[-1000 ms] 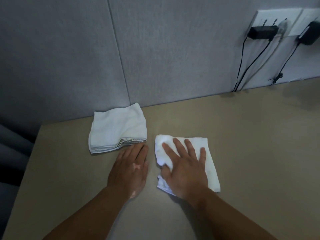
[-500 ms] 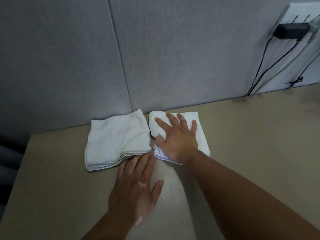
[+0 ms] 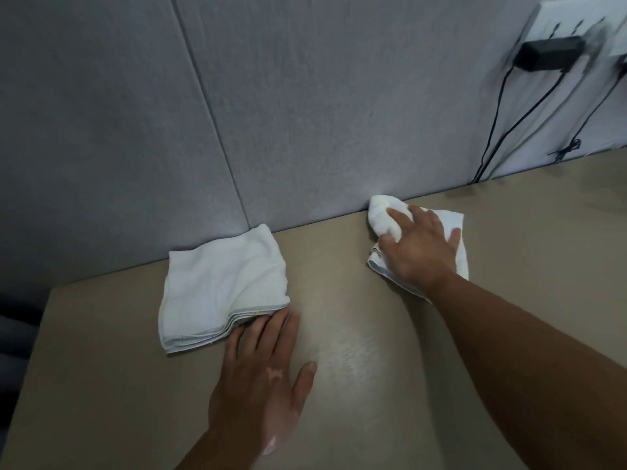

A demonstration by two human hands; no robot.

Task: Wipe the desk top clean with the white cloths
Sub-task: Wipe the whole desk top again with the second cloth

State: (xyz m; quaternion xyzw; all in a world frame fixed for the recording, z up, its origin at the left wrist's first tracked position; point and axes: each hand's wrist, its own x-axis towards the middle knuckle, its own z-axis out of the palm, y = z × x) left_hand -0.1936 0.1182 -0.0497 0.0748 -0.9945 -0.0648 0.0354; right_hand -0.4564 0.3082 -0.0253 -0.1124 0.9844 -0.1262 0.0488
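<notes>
Two white cloths lie on the beige desk top. A folded cloth sits at the back left, near the grey wall panel. My left hand lies flat on the desk, fingers straight, its fingertips touching that cloth's near edge. A second, bunched white cloth is at the back of the desk against the wall. My right hand presses down on it with spread fingers and covers most of it.
The grey padded wall panel runs along the desk's back edge. At the upper right a black power adapter is plugged into a white socket strip, with black cables hanging down to the desk. The desk's left edge drops off.
My right hand has slid its cloth away from the folded cloth, to the right along the back wall. My left hand has stayed flat by the folded cloth.
</notes>
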